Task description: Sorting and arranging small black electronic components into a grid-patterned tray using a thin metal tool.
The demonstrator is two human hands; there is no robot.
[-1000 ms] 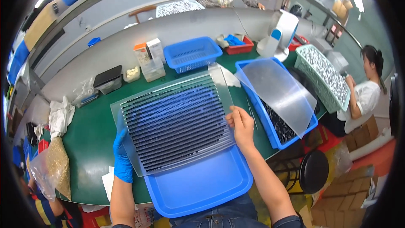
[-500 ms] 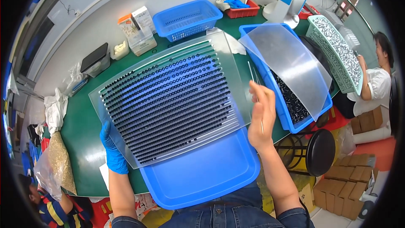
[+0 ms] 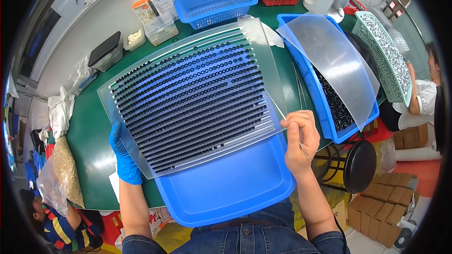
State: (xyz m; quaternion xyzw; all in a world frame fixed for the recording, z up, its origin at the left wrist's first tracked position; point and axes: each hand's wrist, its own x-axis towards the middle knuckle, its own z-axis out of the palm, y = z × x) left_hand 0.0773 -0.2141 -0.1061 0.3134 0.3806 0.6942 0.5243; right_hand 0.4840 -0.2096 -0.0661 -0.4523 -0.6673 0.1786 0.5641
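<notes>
Clear plate, lined with rows of small black pieces, lies between the person's two hands, tilted so that its left side sits lower than its right in the view. The gloved left hand grips the plate's lower left edge, thumb up along the border and the other fingers mostly hidden. The bare right hand is closed on a thin rod, pinched between thumb and fingers, its far end reaching over the plate's right margin; whether the tip touches the plate cannot be told. Several grooves run bare toward the right hand at the ends of the lower rows. Below the plate and between the forearms sits a blue tray, its upper part covered by the plate. Beyond the right hand, farther right, stands a blue bin of dark pieces, with a translucent sheet laid slantwise across it. Thin metal tools lie on the green table just past the right hand, near the bin
</notes>
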